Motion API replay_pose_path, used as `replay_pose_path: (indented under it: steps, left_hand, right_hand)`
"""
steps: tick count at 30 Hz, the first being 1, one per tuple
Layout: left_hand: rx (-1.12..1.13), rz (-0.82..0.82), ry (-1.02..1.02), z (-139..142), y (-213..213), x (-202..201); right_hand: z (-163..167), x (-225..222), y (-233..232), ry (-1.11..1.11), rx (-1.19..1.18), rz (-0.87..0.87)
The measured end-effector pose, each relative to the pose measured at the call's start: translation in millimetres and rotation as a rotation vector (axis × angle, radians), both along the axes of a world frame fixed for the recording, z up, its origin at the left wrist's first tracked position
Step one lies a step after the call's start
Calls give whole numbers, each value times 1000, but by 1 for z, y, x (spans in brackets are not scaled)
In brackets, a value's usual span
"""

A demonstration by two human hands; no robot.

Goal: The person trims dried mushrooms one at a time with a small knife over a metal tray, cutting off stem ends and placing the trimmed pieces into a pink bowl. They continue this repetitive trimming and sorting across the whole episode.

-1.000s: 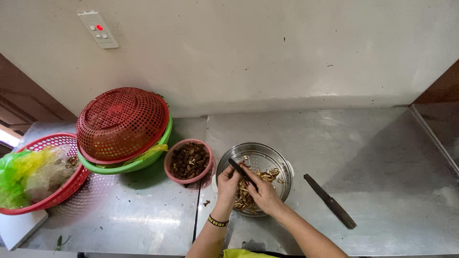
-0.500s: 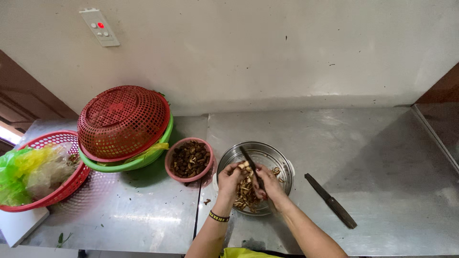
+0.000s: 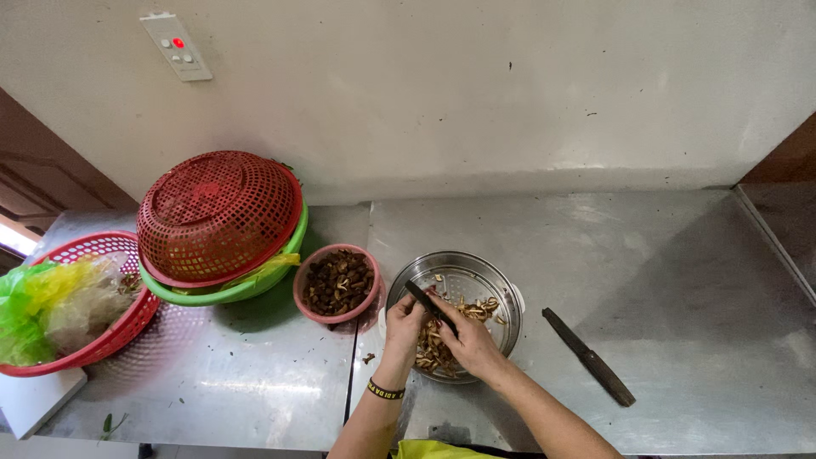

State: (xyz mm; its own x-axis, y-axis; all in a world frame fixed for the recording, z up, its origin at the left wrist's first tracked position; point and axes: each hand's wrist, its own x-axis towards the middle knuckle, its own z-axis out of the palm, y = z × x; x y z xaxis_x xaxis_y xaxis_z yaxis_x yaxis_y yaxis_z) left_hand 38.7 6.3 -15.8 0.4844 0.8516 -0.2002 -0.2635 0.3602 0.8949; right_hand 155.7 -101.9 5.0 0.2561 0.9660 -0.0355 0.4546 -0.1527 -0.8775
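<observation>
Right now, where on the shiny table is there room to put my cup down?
Right of the knife the steel counter is bare, also behind the metal bowl. The left is crowded: pink bowl and red baskets.

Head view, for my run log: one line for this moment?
left hand: holds piece | right hand: holds small knife | over metal bowl | pink bowl beside

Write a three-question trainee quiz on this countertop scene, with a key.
1. True or false: the long knife on the counter is in the right hand.
2. Which holds dark pieces: A the pink bowl, B the upturned red basket, C the metal bowl?
3. What does the right hand grip above the metal bowl?

Key: 1 false, it lies apart, right of the bowl. 2 A. 3 A small dark blade, next to the left hand.
</observation>
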Motion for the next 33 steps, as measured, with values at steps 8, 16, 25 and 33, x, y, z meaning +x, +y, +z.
replay_pose_path:
  steps: [8, 16, 25, 33]
  left_hand:
    - [69, 13, -99, -9, 5, 7]
    - [-83, 41, -60, -5, 14, -3]
    - [-19, -9, -67, -7, 10, -3]
    - [6, -42, -67, 3, 4, 1]
  right_hand:
    - [-36, 3, 18, 571, 43, -119]
    - [-26, 15, 11, 308, -118, -177]
    - [-8, -1, 2, 3, -84, 13]
    - [-24, -1, 12, 542, 151, -94]
